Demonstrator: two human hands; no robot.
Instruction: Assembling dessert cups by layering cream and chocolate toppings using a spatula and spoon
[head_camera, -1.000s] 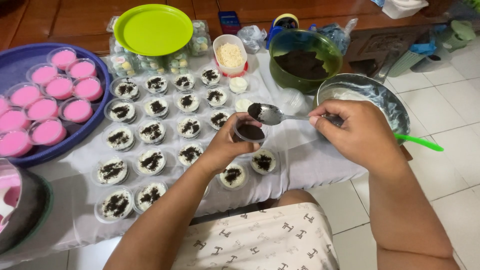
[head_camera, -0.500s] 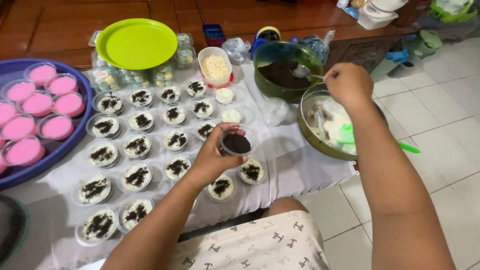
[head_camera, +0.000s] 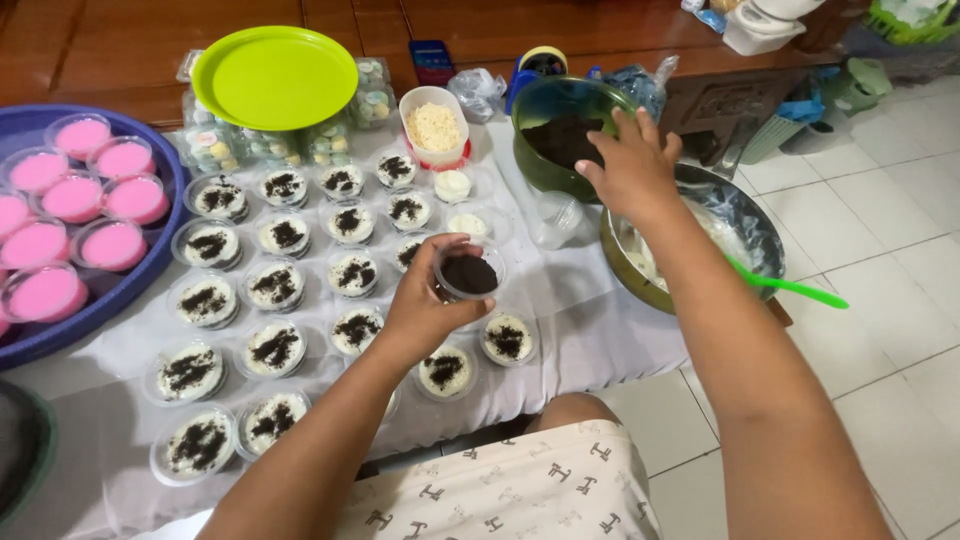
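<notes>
My left hand (head_camera: 420, 310) holds a small clear cup (head_camera: 468, 273) filled with dark crumbs, raised a little above the white cloth. My right hand (head_camera: 632, 165) reaches palm-down over the near rim of a green bowl (head_camera: 545, 100) that holds dark crumbs (head_camera: 560, 138). Its fingers point away from me, and whatever is under the palm is hidden. Below my right forearm sits a metal bowl (head_camera: 745, 215) of white cream with a green spatula (head_camera: 790, 288) sticking out.
Several cups of cream topped with dark crumbs (head_camera: 272, 345) stand in rows on the white cloth (head_camera: 590, 330). A blue tray (head_camera: 90, 310) of pink cups is at left. A lime plate (head_camera: 275, 75), a white tub of pale crumbs (head_camera: 434, 125) and an empty clear cup (head_camera: 555, 215) lie behind.
My right hand carried a spoon from above the held cup over to the green bowl and now sits lower on its rim; the spoon is out of sight. The left hand keeps the cup.
</notes>
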